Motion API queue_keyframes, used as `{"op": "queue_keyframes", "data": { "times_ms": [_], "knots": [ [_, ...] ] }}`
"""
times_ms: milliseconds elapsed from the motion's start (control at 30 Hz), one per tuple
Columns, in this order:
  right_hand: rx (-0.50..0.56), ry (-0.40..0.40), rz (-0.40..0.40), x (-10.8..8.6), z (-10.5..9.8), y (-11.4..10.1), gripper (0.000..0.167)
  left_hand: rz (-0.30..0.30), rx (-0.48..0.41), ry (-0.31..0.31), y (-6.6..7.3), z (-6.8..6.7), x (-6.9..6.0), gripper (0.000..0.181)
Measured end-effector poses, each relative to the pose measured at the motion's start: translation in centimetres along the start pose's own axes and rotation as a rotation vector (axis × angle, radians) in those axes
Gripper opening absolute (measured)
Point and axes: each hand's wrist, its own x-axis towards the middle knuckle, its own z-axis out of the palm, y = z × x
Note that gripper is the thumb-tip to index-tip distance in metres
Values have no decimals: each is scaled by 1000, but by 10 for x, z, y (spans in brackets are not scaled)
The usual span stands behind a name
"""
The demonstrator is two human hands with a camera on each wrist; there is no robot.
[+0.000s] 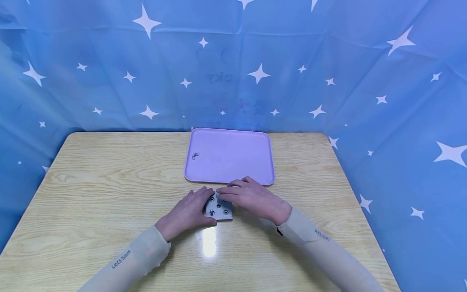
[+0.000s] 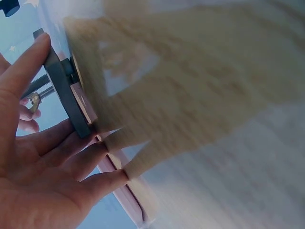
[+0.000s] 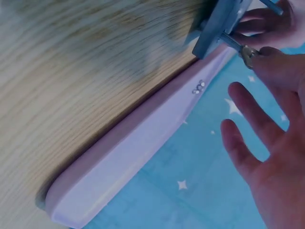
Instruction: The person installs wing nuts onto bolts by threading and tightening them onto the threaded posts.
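Observation:
A square metal plate (image 1: 221,211) with several holes lies in front of the tray. My left hand (image 1: 189,211) grips its left side, thumb at the near edge and fingers at the far one. In the left wrist view two threaded bolts (image 2: 35,86) stand up from the plate (image 2: 62,88), a bolt head (image 2: 68,69) showing beneath. My right hand (image 1: 257,199) is over the plate's far right part. Its fingertips pinch a wing nut (image 3: 248,56) on a bolt's end, the other fingers spread away. The second bolt's tip (image 3: 271,6) rises nearer my left hand.
Behind the plate lies a shallow purple tray (image 1: 233,156) with a raised rim. One small wing nut (image 1: 195,155) rests near its left side. The wooden table (image 1: 120,174) meets a blue star-patterned curtain (image 1: 219,61) at the back and sides.

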Motion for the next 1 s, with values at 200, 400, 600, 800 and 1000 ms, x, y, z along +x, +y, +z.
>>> {"op": "queue_keyframes", "data": {
  "times_ms": [200, 400, 600, 800, 1000],
  "knots": [
    [-69, 15, -18, 3, 0, 0, 42, 2, -7, -1, 0, -1, 0, 88],
    [-64, 38, -22, 7, 0, -1, 35, 3, -10, 4, 0, -2, 0, 87],
    [-53, 17, 5, 8, 0, -1, 35, -2, -15, 3, 1, -2, -1, 87],
    [-46, 128, 24, 9, 6, -4, 21, 2, -12, 8, 1, -2, -1, 88],
    [-15, 155, 45, 9, 6, -2, 31, 2, -16, 2, 0, -2, -1, 87]
  ]
}}
